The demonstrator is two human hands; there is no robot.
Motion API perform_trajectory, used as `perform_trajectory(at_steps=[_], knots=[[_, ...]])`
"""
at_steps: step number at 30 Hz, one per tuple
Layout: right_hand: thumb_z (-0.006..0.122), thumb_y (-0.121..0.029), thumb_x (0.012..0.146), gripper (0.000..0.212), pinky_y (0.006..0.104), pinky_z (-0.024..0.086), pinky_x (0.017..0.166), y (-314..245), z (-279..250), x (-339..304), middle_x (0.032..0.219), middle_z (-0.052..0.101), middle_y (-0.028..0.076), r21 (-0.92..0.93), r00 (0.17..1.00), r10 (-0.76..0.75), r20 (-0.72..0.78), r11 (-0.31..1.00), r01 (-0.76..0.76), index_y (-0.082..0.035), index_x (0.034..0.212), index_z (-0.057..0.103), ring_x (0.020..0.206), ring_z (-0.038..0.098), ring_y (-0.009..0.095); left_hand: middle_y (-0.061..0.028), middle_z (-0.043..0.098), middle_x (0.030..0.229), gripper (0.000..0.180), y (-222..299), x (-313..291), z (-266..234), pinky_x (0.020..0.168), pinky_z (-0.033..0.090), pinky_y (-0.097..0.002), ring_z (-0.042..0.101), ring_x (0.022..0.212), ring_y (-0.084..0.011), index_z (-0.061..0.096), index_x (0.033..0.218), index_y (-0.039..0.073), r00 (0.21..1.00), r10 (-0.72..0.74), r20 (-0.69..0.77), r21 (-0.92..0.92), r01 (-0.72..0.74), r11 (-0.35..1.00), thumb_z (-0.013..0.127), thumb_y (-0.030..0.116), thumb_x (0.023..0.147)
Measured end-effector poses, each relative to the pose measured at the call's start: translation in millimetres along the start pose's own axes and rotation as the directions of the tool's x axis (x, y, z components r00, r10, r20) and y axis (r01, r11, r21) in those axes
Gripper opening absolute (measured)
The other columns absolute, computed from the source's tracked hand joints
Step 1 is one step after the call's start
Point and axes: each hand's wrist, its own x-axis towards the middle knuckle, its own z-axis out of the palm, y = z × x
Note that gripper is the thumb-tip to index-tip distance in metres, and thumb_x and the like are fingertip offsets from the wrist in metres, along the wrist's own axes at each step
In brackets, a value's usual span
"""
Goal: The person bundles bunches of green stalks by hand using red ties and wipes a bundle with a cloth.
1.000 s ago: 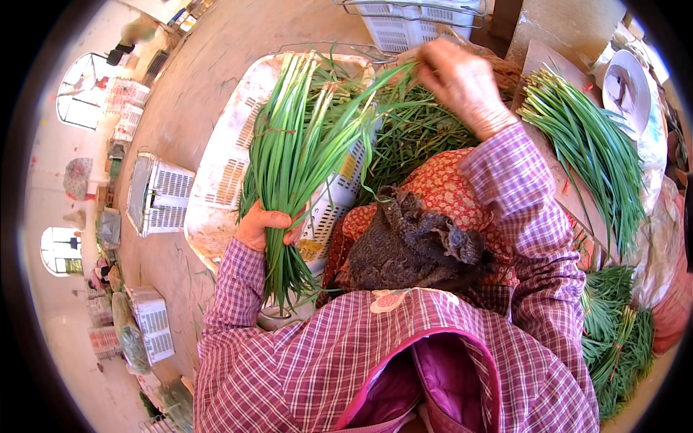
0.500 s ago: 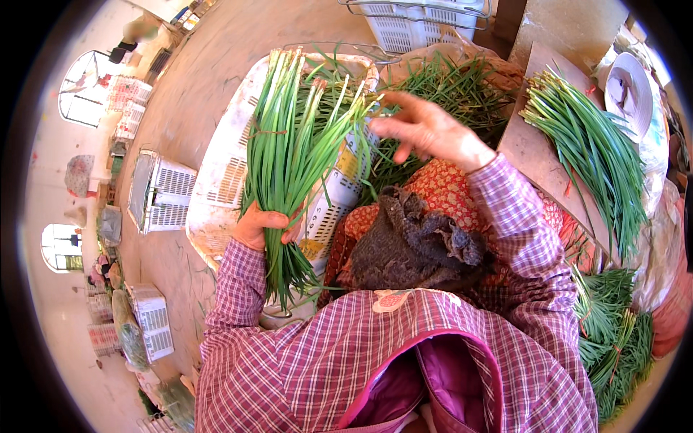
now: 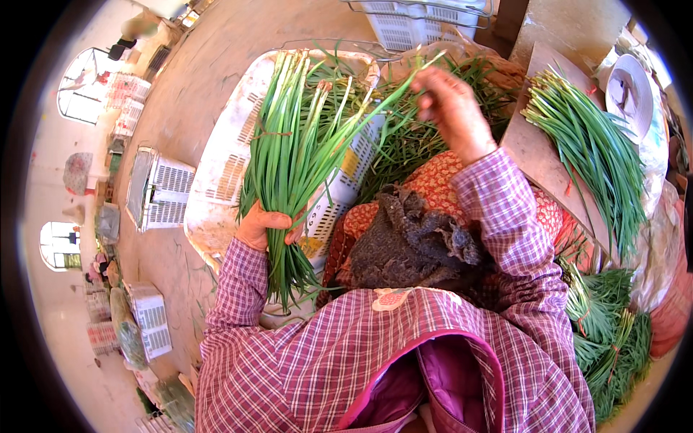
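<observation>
Green chive bunch, lower stalks hidden inside left hand.

Left hand gripping a bunch of green chives over a white plastic crate; right hand pinching one chive stalk.

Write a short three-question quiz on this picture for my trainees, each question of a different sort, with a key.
1. True or false: the left hand grips the bunch of green stalks near its lower end.
2. Multiple choice: the right hand is raised over A) the wooden board, B) the loose greens in front of the person, C) the floor.
3. Short answer: what lies under the held bunch?

Key
1. True.
2. B; it pinches a few stalks.
3. A white slotted plastic crate.
</observation>
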Motion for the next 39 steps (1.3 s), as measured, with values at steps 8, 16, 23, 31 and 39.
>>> perform_trajectory(at_steps=[8, 16, 23, 31, 39], knots=[[0.068, -0.034, 0.088, 0.032, 0.0457, 0.055, 0.073, -21.5, -46.7, 3.1, 0.088, 0.07, 0.012, -0.99, 0.91, -0.4, 0.11, -0.125, 0.065, -0.007, 0.106, 0.067, 0.08, 0.069, 0.032, -0.0123, 0.064, 0.078, 0.053, 13.1, -1.9, 3.4, 0.048, 0.048, -0.0335, 0.058, 0.053, -0.0204, 0.057, 0.116, -0.002, 0.992, -0.07, -0.102, -0.016, 0.068, 0.998, 0.077, 0.007, 0.067], [0.073, -0.031, 0.085, 0.023, 0.035, 0.055, 0.062, -34.2, 79.8, -28.7, 0.08, 0.07, 0.007, -0.766, 0.857, -0.363, 0.367, 0.405, 0.499, -0.009, 0.088, 0.069, 0.067, 0.068, 0.02, -0.0095, 0.064, 0.082, 0.051, 24.4, 14.0, 37.3, 0.05, 0.05, -0.0275, 0.06, 0.055, -0.0168, 0.056, 0.118, 0.0, 0.988, -0.051, -0.143, 0.126, 0.07, 0.99, 0.074, 0.002, 0.07], [0.064, -0.008, 0.083, 0.006, 0.0334, 0.053, 0.057, -33.7, 78.4, -24.6, 0.071, 0.063, 0.006, -0.646, 0.752, -0.499, 0.43, 0.413, 0.643, -0.005, 0.079, 0.062, 0.061, 0.063, 0.018, -0.0063, 0.065, 0.088, 0.053, 50.9, 14.4, 48.0, 0.055, 0.052, -0.0271, 0.062, 0.065, -0.0131, 0.056, 0.121, 0.001, 0.991, 0.039, -0.129, 0.292, 0.001, 0.956, 0.078, 0.002, 0.073], [0.067, -0.025, 0.09, 0.016, 0.0285, 0.054, 0.054, -54.1, -6.0, -7.4, 0.079, 0.069, 0.002, -0.936, 0.784, -0.516, 0.346, -0.243, 0.254, -0.009, 0.09, 0.067, 0.061, 0.065, 0.012, -0.0076, 0.067, 0.091, 0.048, 62.4, 8.8, 35.2, 0.057, 0.051, -0.0257, 0.062, 0.066, -0.0114, 0.059, 0.117, -0.002, 0.954, 0.173, -0.244, 0.417, -0.058, 0.907, 0.078, 0.003, 0.074], [0.073, -0.03, 0.087, 0.028, 0.0262, 0.053, 0.056, -49.0, 91.5, -9.8, 0.073, 0.069, 0.008, -0.83, 0.861, -0.437, 0.261, 0.354, 0.431, -0.002, 0.086, 0.068, 0.061, 0.064, 0.013, -0.0062, 0.069, 0.093, 0.044, 75.7, 29.2, 43.3, 0.063, 0.051, -0.0291, 0.061, 0.071, -0.0106, 0.06, 0.117, 0.0, 0.966, 0.232, -0.112, 0.669, -0.099, 0.737, 0.073, 0.004, 0.075]])
